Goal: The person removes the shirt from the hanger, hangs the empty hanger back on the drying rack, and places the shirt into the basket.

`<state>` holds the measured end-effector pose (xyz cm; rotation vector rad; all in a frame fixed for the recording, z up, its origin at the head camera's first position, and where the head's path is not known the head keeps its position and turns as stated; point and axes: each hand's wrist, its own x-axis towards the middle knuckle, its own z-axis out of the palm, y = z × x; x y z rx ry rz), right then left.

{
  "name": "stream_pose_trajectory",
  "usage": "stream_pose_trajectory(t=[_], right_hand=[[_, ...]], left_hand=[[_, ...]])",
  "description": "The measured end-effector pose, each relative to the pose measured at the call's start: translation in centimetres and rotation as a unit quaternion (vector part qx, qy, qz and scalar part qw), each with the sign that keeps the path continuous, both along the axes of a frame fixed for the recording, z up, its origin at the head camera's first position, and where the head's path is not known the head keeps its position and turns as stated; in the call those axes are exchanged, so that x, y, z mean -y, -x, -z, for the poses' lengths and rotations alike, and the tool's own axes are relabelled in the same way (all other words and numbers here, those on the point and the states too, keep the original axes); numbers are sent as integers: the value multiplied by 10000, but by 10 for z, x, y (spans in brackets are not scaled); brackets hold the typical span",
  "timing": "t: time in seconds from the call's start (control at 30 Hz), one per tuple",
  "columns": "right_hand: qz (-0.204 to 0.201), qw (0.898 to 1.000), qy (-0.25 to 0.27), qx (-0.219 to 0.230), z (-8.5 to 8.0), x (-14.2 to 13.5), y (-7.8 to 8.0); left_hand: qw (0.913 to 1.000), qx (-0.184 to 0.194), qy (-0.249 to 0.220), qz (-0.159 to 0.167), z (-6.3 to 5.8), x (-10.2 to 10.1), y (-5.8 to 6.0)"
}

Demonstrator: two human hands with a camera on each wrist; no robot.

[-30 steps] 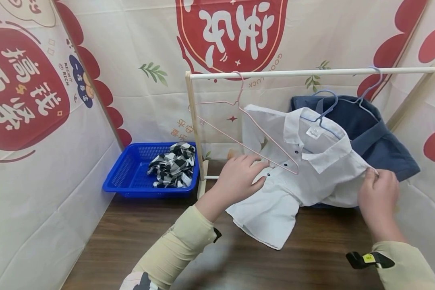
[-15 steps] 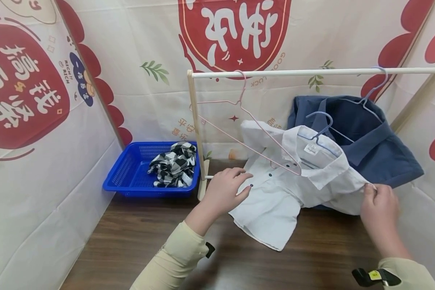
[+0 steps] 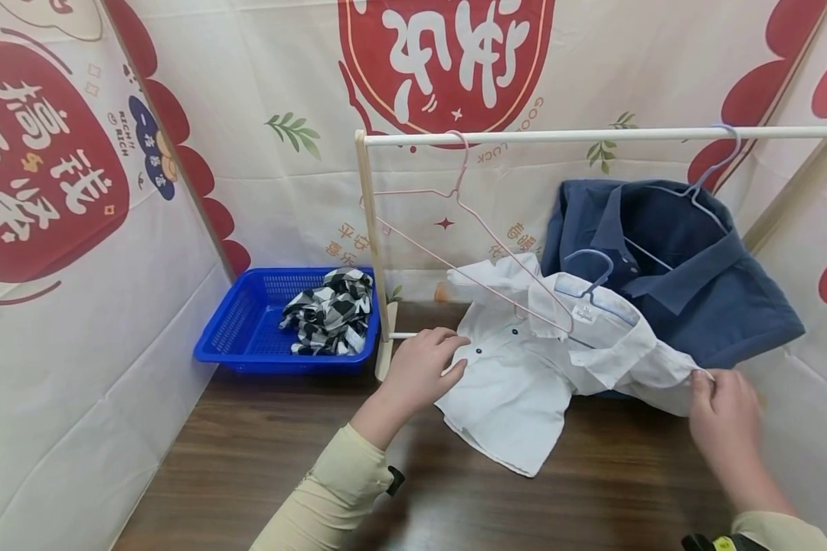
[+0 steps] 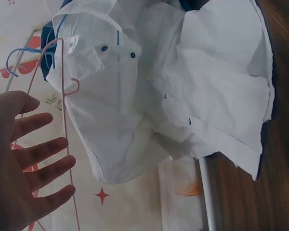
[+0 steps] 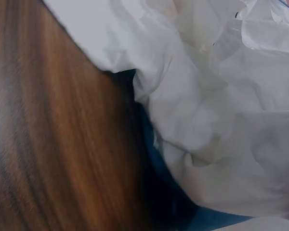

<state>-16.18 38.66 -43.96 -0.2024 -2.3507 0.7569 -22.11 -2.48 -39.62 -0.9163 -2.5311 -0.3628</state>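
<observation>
A white button-up shirt (image 3: 517, 390) with a blue hanger (image 3: 610, 268) in its collar slumps low in front of the rack, its hem on the table. My right hand (image 3: 727, 417) pinches the shirt at its right sleeve end; in the right wrist view white cloth (image 5: 192, 106) fills most of the picture. Beside the shirt's left edge is my left hand (image 3: 423, 367). The left wrist view shows that hand with its fingers apart and nothing held, near a pink hanger (image 4: 64, 101). The blue hanger's hook is off the rod.
A white rod (image 3: 558, 138) on wooden posts carries the pink hanger and a navy shirt (image 3: 724, 306) on another hanger. At left stands a blue basket (image 3: 248, 358) with a crumpled black-and-white checked cloth (image 3: 331, 314). Fabric walls enclose the wooden table (image 3: 262, 451).
The white shirt's collar and blue hanger have sunk away from the rod. My right hand has moved down with the sleeve. My left hand has drawn back left and down from the shirt.
</observation>
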Motion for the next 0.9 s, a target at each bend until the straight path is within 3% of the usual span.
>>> stream_pose_trajectory(t=[0.4,0.63,0.9], right_hand=[[-280,9980,-546,-180,16,-13,-12],[-418,9964,-725,-113,22,-19,-19],[-565,9928,-1035,-210,22,-15,-27]], left_hand=[[9983,515,178,-192,15,-2,4],[9978,603,134,-245,22,-3,5],[9963,821,-8,-258,31,-1,6]])
